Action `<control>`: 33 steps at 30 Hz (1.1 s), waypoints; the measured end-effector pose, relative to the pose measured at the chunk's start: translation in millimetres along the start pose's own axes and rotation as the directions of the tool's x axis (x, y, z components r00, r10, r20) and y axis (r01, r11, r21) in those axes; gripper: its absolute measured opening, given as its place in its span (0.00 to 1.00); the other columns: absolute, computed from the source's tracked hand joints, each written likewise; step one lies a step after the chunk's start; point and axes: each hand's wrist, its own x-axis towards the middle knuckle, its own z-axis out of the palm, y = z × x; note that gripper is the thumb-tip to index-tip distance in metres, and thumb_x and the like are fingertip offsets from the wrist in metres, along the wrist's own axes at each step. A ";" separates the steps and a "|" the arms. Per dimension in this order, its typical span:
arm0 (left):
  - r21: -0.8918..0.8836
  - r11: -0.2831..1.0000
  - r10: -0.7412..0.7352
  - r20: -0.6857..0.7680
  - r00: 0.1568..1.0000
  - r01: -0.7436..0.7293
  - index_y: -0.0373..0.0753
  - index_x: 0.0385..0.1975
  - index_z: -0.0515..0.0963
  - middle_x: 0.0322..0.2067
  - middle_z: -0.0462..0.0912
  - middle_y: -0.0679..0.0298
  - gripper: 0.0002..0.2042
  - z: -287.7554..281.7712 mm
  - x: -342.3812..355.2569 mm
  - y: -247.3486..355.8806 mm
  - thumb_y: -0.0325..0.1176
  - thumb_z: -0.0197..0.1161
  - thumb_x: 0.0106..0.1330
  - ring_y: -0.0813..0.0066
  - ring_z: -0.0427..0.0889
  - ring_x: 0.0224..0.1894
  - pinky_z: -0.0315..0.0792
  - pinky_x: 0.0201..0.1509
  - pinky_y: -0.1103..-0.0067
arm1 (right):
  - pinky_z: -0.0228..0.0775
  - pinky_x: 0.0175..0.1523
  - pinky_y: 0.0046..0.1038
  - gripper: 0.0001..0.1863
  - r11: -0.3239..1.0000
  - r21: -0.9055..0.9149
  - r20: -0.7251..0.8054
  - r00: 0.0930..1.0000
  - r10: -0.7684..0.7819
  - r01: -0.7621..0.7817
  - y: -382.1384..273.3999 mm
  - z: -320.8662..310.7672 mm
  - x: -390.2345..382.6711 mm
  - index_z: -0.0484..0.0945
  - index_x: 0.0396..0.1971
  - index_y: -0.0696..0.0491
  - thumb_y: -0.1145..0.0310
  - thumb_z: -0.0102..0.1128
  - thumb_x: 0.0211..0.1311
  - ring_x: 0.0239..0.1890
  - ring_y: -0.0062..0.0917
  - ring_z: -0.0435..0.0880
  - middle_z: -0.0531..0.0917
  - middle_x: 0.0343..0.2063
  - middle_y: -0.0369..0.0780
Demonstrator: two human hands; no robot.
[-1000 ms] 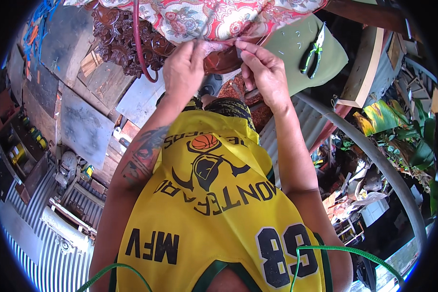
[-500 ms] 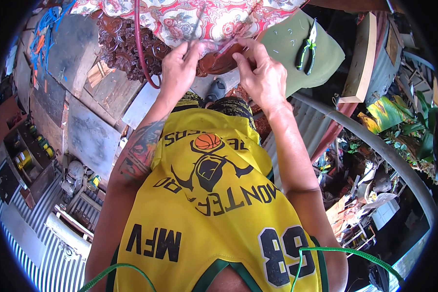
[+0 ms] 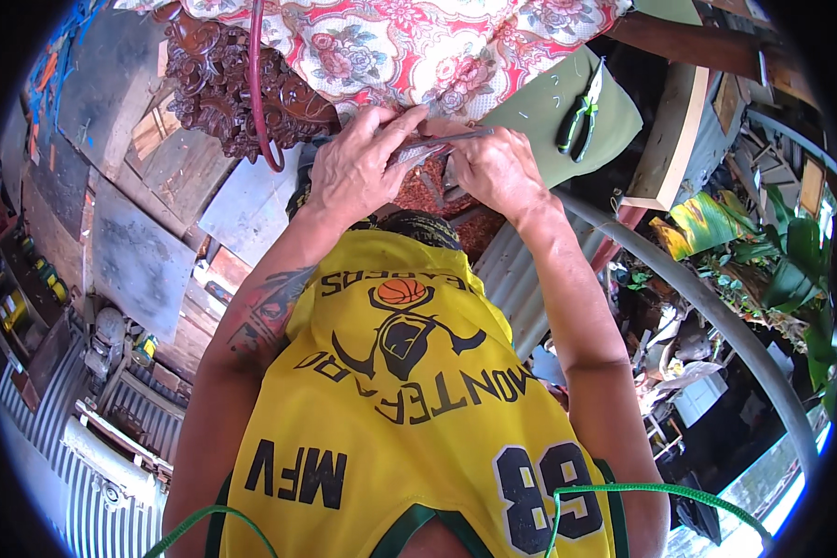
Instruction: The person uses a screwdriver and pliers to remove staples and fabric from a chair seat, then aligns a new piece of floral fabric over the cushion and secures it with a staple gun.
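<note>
My left hand [image 3: 358, 172] and my right hand [image 3: 498, 167] meet just below the edge of a red-and-white floral fabric [image 3: 418, 42]. Between them lies a slim grey metal tool [image 3: 437, 144]. My left fingers curl over its near end and my right fingers pinch its far end. The fabric is draped over a dark carved wooden piece [image 3: 219, 88]. Under my hands a reddish-brown patterned surface [image 3: 418, 191] shows. My yellow sleeveless jersey [image 3: 391, 409] fills the lower middle of the view.
Green-handled pliers [image 3: 577, 116] rest on a green pad [image 3: 567, 126] to the right of my hands. A red hose [image 3: 256, 93] hangs over the carving. A grey curved pipe [image 3: 707, 307] runs down the right. Boards and metal sheets [image 3: 139, 260] lie at left, green plants [image 3: 772, 260] at right.
Both hands have come down from the fabric's edge toward my chest. The grey metal tool now shows between them, where earlier they pinched the fabric.
</note>
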 end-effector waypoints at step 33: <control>0.073 0.997 -0.038 0.104 0.994 0.031 0.32 0.64 0.70 0.34 0.85 0.54 0.30 1.3 3.7 16.5 0.27 0.64 0.58 0.58 0.89 0.34 0.83 0.34 0.66 | 0.72 0.32 0.19 0.11 0.789 0.596 -0.218 0.915 0.340 -0.152 19.5 -84.9 37.5 0.88 0.45 0.57 0.77 0.62 0.67 0.25 0.10 0.76 0.81 0.19 0.34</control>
